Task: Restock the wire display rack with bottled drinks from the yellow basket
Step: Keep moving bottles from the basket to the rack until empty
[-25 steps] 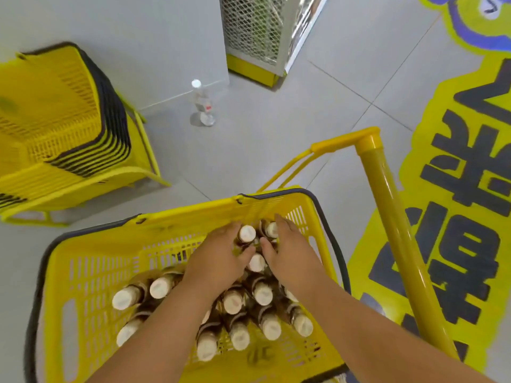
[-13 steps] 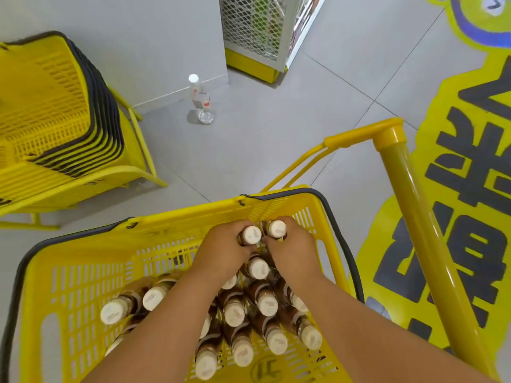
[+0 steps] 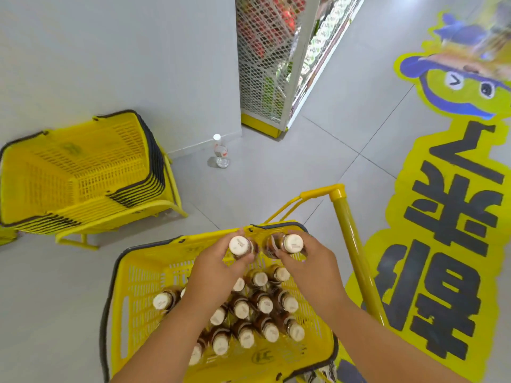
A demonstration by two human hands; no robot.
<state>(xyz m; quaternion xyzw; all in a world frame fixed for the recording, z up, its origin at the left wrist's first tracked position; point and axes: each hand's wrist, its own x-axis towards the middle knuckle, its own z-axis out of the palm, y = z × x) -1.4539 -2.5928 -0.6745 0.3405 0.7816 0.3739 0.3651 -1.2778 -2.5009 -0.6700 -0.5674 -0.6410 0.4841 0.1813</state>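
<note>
The yellow basket stands on the floor below me, holding several brown bottled drinks with cream caps. My left hand grips one bottle by its neck, lifted above the basket's far rim. My right hand grips a second bottle beside it, at the same height. The white wire display rack stands on a yellow base at the top centre, with goods behind its mesh.
A stack of nested yellow baskets sits on a stand at the left. A clear water bottle stands on the floor by the wall. The basket's raised yellow pull handle rises at the right. A large yellow floor sticker covers the right.
Both hands closed on bottle necks and lifted the two bottles up out of the basket. My view tilted up, bringing more of the rack into sight.
</note>
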